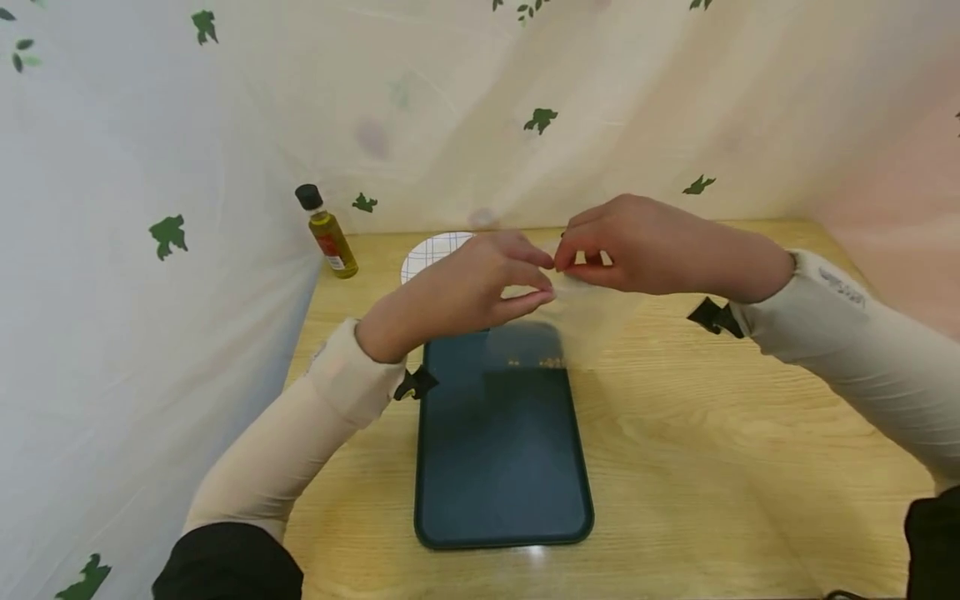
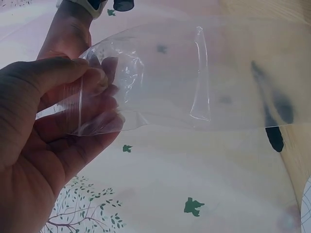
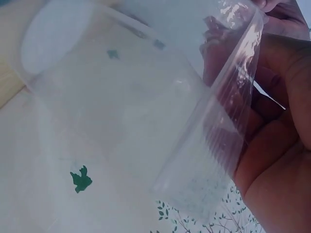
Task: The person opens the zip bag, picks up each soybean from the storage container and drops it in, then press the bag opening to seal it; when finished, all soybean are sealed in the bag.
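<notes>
A clear plastic zip bag (image 1: 592, 321) hangs above the far end of a dark green tray (image 1: 501, 442). A few small yellowish bits show through the bag's bottom. My left hand (image 1: 480, 287) pinches the bag's top edge from the left and my right hand (image 1: 626, 246) pinches it from the right, fingertips almost touching. In the left wrist view the bag (image 2: 194, 77) stretches away from my left hand's fingers (image 2: 73, 92). The right wrist view shows the bag (image 3: 146, 107) with its mouth edge held by my right hand's fingers (image 3: 277, 111).
A small bottle of yellow oil with a black cap (image 1: 327, 233) stands at the far left of the wooden table (image 1: 712, 450). A white checked plate (image 1: 431, 250) lies behind my left hand. Leaf-printed curtains (image 1: 150, 250) close in the left and back.
</notes>
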The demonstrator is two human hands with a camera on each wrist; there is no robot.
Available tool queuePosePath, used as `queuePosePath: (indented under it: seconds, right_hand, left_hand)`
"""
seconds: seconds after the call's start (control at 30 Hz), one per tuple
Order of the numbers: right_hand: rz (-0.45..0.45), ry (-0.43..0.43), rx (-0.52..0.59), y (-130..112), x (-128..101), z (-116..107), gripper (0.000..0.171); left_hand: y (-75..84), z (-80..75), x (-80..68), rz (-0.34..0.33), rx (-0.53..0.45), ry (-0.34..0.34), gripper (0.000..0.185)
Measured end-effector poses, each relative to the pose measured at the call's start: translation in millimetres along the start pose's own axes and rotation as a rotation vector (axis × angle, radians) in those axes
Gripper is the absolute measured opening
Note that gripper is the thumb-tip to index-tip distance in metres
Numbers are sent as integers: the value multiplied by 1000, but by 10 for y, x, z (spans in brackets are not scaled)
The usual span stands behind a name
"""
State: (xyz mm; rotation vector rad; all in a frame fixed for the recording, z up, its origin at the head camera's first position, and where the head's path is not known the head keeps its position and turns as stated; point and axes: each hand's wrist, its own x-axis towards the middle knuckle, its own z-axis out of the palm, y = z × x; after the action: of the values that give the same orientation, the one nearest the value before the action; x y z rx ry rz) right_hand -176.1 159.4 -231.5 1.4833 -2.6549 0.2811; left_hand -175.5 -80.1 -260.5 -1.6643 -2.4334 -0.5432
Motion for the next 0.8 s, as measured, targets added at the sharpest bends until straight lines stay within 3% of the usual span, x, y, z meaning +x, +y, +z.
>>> queuePosePath:
  seconds: [0.17, 0.33, 0.53, 0.63, 0.8]
  right_hand:
    - [-16, 8, -28, -40, -38, 15, 10]
    - [-16, 122, -93, -64, -126, -53, 11]
    - [83, 159, -125, 35, -241, -136, 23]
    - [104, 133, -84, 134, -308, -165, 26]
    - [-2, 74, 84, 300, -378, -140, 28]
  left_hand:
    - [41, 11, -16, -6, 0, -15, 18]
    - [69, -59, -3, -18, 18, -15, 19]
    - [13, -150, 5, -4, 37, 12, 17]
    - [-25, -166, -15, -5, 35, 30, 17]
    - [-86, -124, -91, -20, -11, 50, 17]
